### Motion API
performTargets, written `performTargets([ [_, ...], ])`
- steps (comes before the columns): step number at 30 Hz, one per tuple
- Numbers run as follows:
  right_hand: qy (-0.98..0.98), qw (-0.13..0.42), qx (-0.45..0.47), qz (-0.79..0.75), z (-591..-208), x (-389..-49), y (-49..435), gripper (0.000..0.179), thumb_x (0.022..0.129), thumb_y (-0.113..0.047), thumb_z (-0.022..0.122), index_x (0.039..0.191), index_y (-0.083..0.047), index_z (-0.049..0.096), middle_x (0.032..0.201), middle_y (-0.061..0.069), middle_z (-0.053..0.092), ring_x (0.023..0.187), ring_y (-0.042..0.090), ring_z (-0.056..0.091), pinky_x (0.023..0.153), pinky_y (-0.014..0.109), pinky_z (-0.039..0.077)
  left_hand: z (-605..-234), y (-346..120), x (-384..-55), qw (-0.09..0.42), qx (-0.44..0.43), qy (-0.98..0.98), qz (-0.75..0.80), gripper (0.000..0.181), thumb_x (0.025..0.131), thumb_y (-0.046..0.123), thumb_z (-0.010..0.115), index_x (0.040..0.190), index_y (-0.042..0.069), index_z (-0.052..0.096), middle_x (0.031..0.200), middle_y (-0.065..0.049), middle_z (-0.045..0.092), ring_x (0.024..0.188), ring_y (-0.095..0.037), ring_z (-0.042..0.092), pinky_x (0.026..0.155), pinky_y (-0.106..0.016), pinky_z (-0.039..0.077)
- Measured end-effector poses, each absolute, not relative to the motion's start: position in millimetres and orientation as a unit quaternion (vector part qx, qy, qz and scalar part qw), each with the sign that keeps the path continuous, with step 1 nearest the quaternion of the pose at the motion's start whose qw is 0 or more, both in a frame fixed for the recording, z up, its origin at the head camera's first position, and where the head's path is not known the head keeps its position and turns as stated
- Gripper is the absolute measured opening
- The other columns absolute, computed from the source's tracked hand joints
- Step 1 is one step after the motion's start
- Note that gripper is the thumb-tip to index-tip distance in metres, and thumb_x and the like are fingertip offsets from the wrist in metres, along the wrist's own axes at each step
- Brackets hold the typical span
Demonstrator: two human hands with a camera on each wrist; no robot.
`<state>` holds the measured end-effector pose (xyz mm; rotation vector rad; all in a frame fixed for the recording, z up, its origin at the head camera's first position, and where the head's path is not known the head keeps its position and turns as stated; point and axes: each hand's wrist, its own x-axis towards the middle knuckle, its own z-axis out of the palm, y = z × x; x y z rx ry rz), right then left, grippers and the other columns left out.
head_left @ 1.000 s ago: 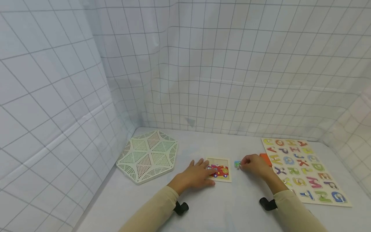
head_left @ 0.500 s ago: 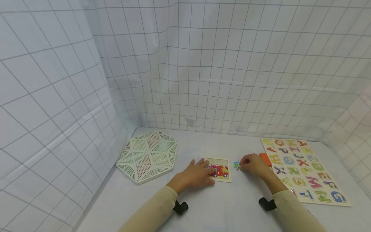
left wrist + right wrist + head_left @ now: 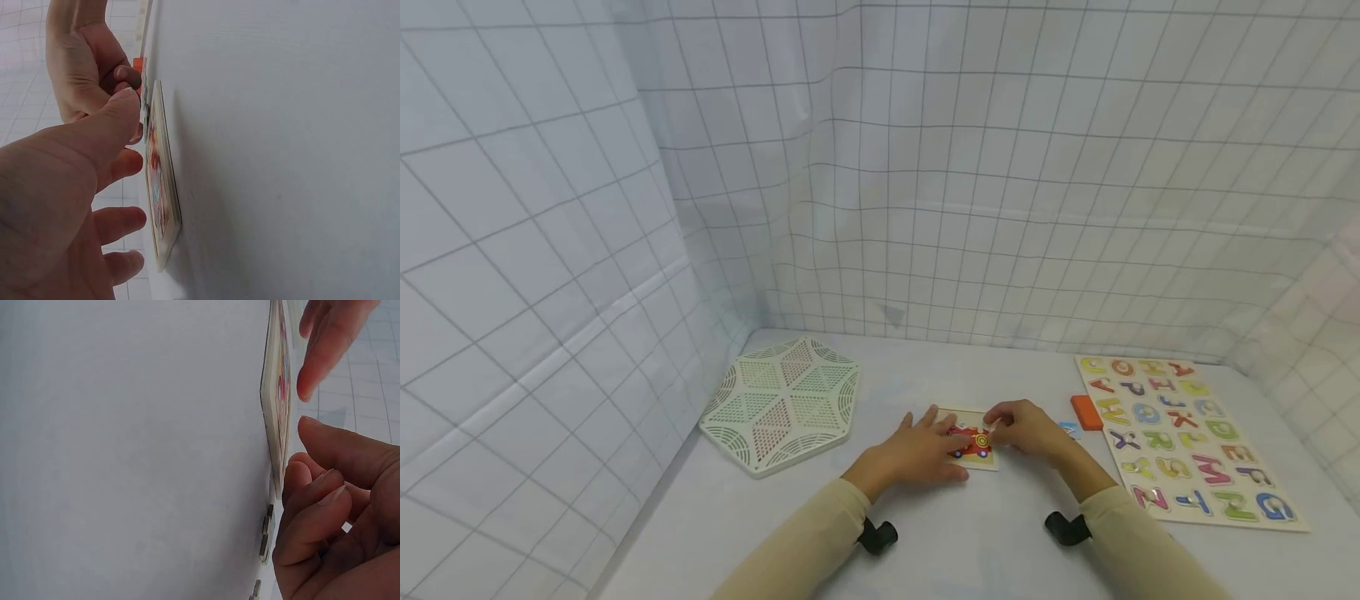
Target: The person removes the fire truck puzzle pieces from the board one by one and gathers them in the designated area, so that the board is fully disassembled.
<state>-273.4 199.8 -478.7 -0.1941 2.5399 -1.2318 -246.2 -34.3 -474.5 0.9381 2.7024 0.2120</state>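
In the head view my left hand (image 3: 917, 446) lies spread over a small jigsaw puzzle (image 3: 990, 458) in a wooden frame, with a red vehicle picture. Its fingers are apart and cover the puzzle's left part. My right hand (image 3: 1026, 432) is at the puzzle's right edge, thumb and forefinger close together, a pale bit of a puzzle piece (image 3: 988, 423) showing at their tips. The right wrist view shows that hand's other fingers (image 3: 312, 506) curled in; the thumb hides most of the pinch. Loose puzzle pieces (image 3: 267, 534) lie beside the frame there.
A light blue piece (image 3: 1070, 430) and an orange block (image 3: 1086, 412) lie right of my right hand. Further right is an alphabet board (image 3: 1183, 446). A white hexagonal perforated board (image 3: 786, 404) lies on the left. Gridded white cloth (image 3: 940, 208) stands behind the table.
My right hand has moved left from the green-blue puzzle piece to the framed puzzle, uncovering the light blue piece behind it. My left hand has shifted slightly right over the puzzle.
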Motion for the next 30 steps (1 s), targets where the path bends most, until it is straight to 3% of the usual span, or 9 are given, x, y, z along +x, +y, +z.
performTargets([
  [13,0.895,0.159,-0.061,-0.411,-480.2,-269.8,192.9,0.024,0.082,-0.001,0.073,0.106,-0.007,0.071,0.078,0.003,0.054,0.064,0.016,0.049,0.055,0.026,0.039,-472.2,-30.2,-240.1,0.137,0.351,0.923,0.074,0.057,0.096,0.061,0.059,0.149,0.043,0.051,0.165,0.0,0.034,0.153,-0.04,0.024,0.116,-0.069,0.024],
  [30,0.877,0.154,-0.072,-0.448,-480.9,-270.0,192.6,0.023,0.081,0.003,0.071,0.1,-0.007,0.064,0.079,0.003,0.054,0.06,0.015,0.046,0.05,0.025,0.036,-472.0,-28.1,-239.1,0.151,0.338,0.927,0.063,0.057,0.095,0.063,0.059,0.148,0.047,0.05,0.166,0.004,0.033,0.154,-0.042,0.022,0.114,-0.072,0.023],
])
